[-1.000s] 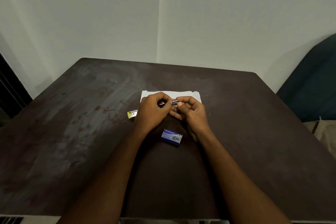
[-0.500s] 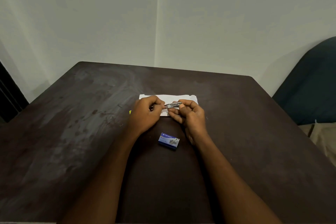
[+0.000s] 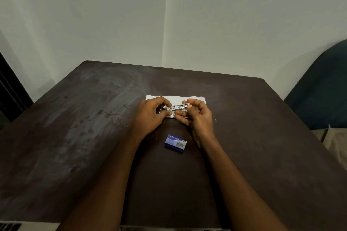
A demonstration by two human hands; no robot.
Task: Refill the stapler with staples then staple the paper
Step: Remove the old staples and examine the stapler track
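A small blue staple box point(image 3: 175, 143) lay closed on the dark surface point(image 3: 262, 155), between the two forearms and nearer the person than the hands; whatever it held could not be seen. Beyond it, a white sheet of paper point(image 3: 175, 99) lay flat on the surface, its near part covered by the hands.

Both hands were held just over the paper with the metal stapler point(image 3: 176, 108) stretched sideways between them. The left hand point(image 3: 150, 116) was curled with its fingers point(image 3: 166, 113) closed around the stapler's left, darker end, thumb side toward the paper. The right hand point(image 3: 200, 118) was turned palm inward, its fingers point(image 3: 195, 103) pinched shut on the stapler's right tip, with the lower fingers tucked beneath the body. Both forearms ran in bare from the bottom edge, cut off there.

The stapler's middle showed as a thin shiny channel, but whether staples sat in it was too small and blurred to tell. Whether the stapler touched the paper could not be made out either. A dark blue upholstered shape point(image 3: 323, 88) stood at the right edge, partly out of view.
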